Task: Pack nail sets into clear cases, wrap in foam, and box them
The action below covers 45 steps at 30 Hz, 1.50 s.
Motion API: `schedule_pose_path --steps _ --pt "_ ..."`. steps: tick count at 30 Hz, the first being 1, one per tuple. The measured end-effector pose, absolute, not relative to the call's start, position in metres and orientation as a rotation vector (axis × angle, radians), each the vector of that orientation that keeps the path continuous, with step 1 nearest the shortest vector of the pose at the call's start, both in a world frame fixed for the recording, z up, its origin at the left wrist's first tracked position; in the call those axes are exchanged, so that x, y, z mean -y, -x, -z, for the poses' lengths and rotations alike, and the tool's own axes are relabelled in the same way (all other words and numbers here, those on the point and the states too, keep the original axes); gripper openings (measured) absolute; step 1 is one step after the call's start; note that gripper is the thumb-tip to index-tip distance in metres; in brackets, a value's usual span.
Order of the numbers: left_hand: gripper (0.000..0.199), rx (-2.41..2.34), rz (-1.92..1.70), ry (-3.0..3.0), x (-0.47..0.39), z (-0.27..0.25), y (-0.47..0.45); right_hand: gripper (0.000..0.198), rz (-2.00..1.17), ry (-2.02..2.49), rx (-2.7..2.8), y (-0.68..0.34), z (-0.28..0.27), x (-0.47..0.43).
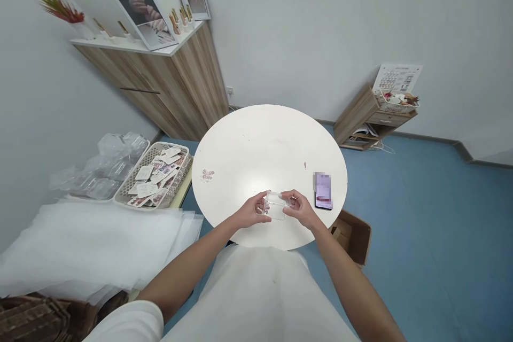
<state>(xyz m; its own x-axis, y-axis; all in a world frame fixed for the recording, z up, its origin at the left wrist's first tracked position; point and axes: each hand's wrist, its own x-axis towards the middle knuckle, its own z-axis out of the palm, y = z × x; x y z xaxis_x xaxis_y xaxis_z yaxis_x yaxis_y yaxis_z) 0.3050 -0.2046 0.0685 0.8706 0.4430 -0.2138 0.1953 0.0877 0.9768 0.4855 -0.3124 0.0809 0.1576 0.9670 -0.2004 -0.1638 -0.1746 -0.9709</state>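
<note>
Between my two hands is a clear plastic box (276, 207), held just above the near part of a round white table (264, 139). My left hand (254, 210) grips its left side, thumb low and fingers at the upper edge. On the opposite side, my right hand (300, 208) closes on the box with thumb and fingers. Whether the box has anything inside is too faint to make out. A small card with several press-on nails (207, 175) lies at the table's left. To the right of my right hand lies a phone (323, 191) with its screen lit.
At the left stand a white basket of cards (186, 156), clear plastic packaging (108, 171) and stacked translucent sheets (92, 240). A wood cabinet (200, 80) is behind the table. An open cardboard box (363, 235) sits below the right edge, a small shelf (356, 112) farther back.
</note>
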Motion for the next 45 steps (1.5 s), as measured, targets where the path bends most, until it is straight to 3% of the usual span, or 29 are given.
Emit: schedule_pose_path --steps 4,9,12,21,31,39,45 --pt "0.083 -0.603 -0.191 -1.283 0.206 -0.063 -0.3 0.042 -1.346 1.337 0.814 -0.488 -0.083 0.31" --pt "0.046 -0.732 -0.234 -1.227 0.204 -0.059 -0.298 0.042 -1.385 1.333 0.823 -0.488 -0.086 0.308" --pt "0.035 -0.745 -0.262 -1.255 0.205 -0.056 -0.299 0.041 -1.388 1.366 0.825 -0.487 -0.087 0.304" --pt "0.034 -0.783 -0.282 -1.338 0.21 -0.053 -0.296 0.034 -1.223 1.576 0.615 -0.479 -0.071 0.286" --pt "0.036 -0.951 -0.296 -1.292 0.213 -0.013 -0.301 0.055 -1.155 1.708 0.484 -0.466 -0.029 0.318" --pt "0.037 -1.06 -0.237 -1.33 0.219 0.022 -0.306 0.056 -1.109 1.908 0.599 -0.436 0.011 0.347" --pt "0.02 -1.168 -0.198 -1.534 0.22 0.03 -0.313 0.053 -1.103 1.989 0.618 -0.434 0.018 0.342"
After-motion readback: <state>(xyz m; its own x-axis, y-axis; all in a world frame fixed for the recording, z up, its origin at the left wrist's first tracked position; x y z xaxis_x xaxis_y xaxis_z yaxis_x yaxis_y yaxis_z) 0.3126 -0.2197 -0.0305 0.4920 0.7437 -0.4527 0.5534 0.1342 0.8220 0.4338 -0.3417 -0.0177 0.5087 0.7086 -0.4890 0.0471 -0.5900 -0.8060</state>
